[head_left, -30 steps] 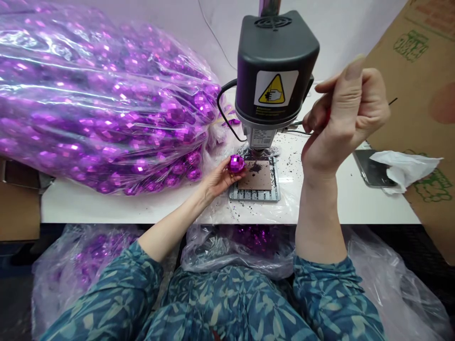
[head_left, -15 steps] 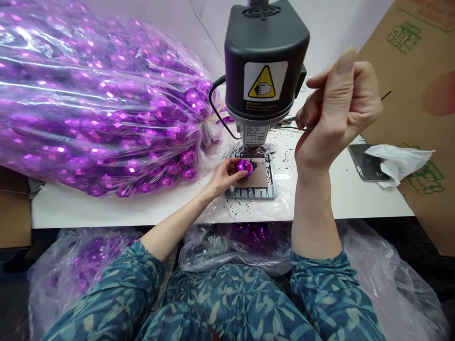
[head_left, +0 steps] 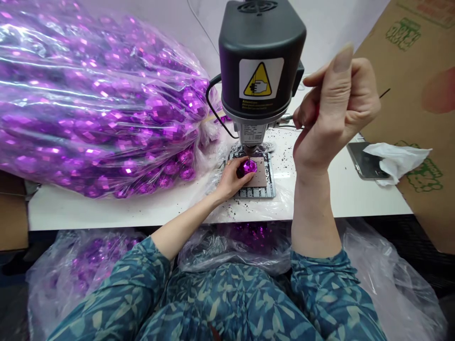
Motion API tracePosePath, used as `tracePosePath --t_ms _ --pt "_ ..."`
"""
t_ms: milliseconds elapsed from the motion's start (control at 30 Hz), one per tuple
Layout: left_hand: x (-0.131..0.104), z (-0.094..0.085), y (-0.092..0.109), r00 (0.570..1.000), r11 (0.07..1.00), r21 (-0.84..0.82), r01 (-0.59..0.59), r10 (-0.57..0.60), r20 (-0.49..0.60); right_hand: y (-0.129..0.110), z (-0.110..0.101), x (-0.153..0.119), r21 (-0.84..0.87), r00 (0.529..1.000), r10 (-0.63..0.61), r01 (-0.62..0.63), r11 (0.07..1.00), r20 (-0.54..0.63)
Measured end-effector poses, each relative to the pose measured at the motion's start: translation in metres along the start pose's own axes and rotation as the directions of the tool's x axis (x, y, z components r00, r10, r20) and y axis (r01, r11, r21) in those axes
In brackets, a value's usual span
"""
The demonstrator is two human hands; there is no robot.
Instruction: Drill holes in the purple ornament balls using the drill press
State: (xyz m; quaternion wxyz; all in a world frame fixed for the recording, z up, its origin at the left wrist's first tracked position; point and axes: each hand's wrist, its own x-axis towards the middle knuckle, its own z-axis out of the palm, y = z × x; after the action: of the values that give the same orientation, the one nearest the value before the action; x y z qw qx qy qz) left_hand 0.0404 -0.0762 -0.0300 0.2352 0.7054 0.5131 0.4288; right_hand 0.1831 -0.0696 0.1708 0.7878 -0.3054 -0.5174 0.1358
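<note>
Under the dark grey drill press [head_left: 262, 57], a shiny purple faceted ball [head_left: 250, 166] is pinched between the thumb and fingers of my left hand [head_left: 232, 179]. The ball rests on a flat brown board [head_left: 261, 180] that lies on the slotted metal base [head_left: 270, 189]. The thin drill bit comes down at the top of the ball; whether it touches cannot be made out. My right hand [head_left: 337, 113] is raised to the right of the motor housing, its fingers curled round the end of the press lever [head_left: 287, 118]. Most of the lever's grip is hidden by the fingers.
A big clear bag of purple faceted balls [head_left: 106, 109] fills the left of the white table [head_left: 142, 208]. On the right are a phone [head_left: 366, 161], a crumpled white tissue [head_left: 400, 158] and a cardboard box [head_left: 426, 118]. Dark shavings surround the base. Another bag [head_left: 256, 237] hangs below the front edge.
My left hand has shifted slightly right, bringing the ball under the drill bit; the ball has been turned. My right hand keeps its hold on the lever. The view has shifted slightly.
</note>
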Motion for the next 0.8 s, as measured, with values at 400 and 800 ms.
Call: tracePosePath --t_ms 400,800 --pt "-0.006 0.005 -0.004 0.997 0.977 -0.2 0.078 -0.073 0.035 -0.004 -0.007 -0.014 0.071 0.999 -0.024 0.026 0.997 -0.036" --pt "-0.005 0.001 0.001 0.994 0.968 -0.225 0.108 -0.1 0.044 0.023 -0.022 -0.04 0.119 0.989 -0.109 0.121 0.985 -0.1"
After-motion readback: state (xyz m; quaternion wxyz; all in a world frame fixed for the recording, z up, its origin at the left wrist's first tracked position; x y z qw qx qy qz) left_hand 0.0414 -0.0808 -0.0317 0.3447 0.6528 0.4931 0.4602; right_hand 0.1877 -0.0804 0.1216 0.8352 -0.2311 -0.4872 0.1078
